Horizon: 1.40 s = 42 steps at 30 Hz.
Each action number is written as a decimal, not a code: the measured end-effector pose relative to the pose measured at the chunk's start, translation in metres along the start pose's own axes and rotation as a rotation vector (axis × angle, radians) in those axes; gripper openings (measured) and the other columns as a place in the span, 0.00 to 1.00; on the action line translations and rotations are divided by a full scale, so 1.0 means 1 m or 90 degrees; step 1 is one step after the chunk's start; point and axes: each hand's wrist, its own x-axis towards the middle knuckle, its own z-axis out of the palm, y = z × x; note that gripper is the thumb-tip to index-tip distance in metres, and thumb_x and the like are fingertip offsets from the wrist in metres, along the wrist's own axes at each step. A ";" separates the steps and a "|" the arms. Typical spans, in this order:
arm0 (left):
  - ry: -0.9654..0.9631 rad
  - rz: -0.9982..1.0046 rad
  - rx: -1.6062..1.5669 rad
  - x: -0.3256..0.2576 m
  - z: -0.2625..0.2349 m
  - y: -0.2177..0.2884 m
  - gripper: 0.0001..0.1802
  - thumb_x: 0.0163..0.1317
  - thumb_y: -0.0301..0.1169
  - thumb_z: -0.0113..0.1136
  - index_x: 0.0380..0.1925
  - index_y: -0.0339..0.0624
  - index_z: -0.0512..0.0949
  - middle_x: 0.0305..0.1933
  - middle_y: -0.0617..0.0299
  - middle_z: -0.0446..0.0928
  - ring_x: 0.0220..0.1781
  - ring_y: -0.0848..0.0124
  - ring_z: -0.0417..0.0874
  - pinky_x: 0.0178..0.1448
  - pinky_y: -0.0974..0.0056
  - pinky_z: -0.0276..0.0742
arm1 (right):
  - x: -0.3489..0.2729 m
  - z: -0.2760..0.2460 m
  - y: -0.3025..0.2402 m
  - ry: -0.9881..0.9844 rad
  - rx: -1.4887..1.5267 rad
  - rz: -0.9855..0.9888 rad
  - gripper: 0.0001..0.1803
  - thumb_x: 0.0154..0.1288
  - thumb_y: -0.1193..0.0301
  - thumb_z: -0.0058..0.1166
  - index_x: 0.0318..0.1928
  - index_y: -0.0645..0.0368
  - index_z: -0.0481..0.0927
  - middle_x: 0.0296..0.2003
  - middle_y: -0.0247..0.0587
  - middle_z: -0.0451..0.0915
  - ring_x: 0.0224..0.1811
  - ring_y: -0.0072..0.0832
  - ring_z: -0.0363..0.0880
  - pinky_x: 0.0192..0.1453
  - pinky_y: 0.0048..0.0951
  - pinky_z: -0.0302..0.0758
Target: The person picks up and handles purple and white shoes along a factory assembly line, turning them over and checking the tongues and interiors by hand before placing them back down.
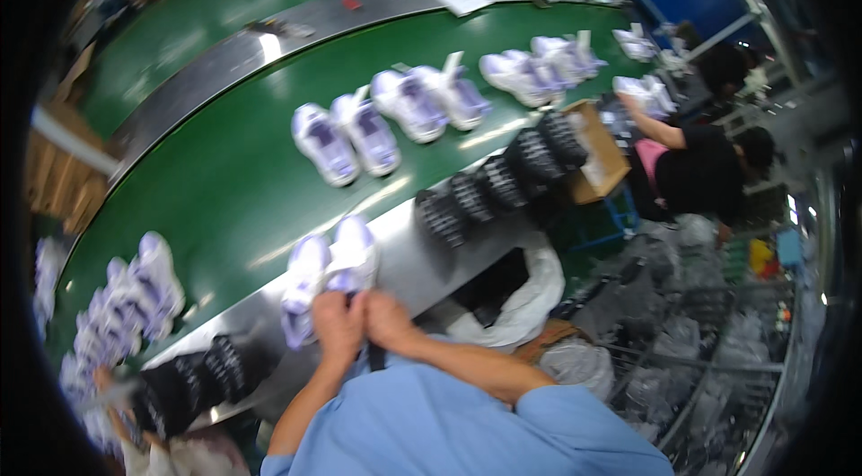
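At far left we see a row of white and lilac shoes (135,296) on the green belt (229,184), with another person's hand (106,382) near it. Next come black bundles (193,377) with white marks, on the metal ledge (404,242).

Our pair (352,256) sits right in front of us, across the ledge and the belt's near edge: two white shoes with lilac patches, side by side, toes pointing away. Our left hand (339,328) and right hand (388,319) meet at the near end of the right shoe, fingers curled; blur hides their tips, so we cannot tell whether either grips anything.

Beyond, more pairs (409,106) stand along the belt, pale strips rising from some. Further black bundles line the ledge.

Below these, a white bag (549,278) gapes open, something black inside. An open cardboard box (612,148) shows a pale interior; its contents are unclear. A co-worker (705,171) in black reaches to shoes there. At far right, a rack (718,366) holds crumpled clear plastic.
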 end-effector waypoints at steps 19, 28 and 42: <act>-0.072 -0.303 -0.336 -0.005 -0.005 -0.005 0.17 0.70 0.36 0.67 0.34 0.29 0.83 0.26 0.52 0.81 0.27 0.68 0.77 0.35 0.57 0.74 | 0.050 -0.105 -0.047 -0.081 0.530 0.340 0.21 0.73 0.54 0.63 0.33 0.61 0.82 0.24 0.28 0.73 0.20 0.14 0.64 0.19 0.21 0.56; -0.040 -0.261 -0.322 -0.009 0.001 0.001 0.14 0.70 0.33 0.67 0.33 0.30 0.83 0.26 0.53 0.82 0.27 0.67 0.79 0.35 0.58 0.74 | 0.072 -0.083 -0.070 -0.169 0.537 0.347 0.20 0.72 0.56 0.65 0.34 0.62 0.81 0.24 0.29 0.71 0.19 0.14 0.61 0.17 0.22 0.54; -0.011 -0.379 -0.377 -0.012 -0.001 -0.005 0.18 0.68 0.37 0.67 0.30 0.29 0.81 0.24 0.52 0.80 0.26 0.68 0.76 0.34 0.57 0.72 | 0.027 -0.042 -0.002 -0.071 0.299 0.217 0.18 0.70 0.61 0.65 0.31 0.66 0.83 0.22 0.39 0.80 0.24 0.27 0.74 0.29 0.36 0.70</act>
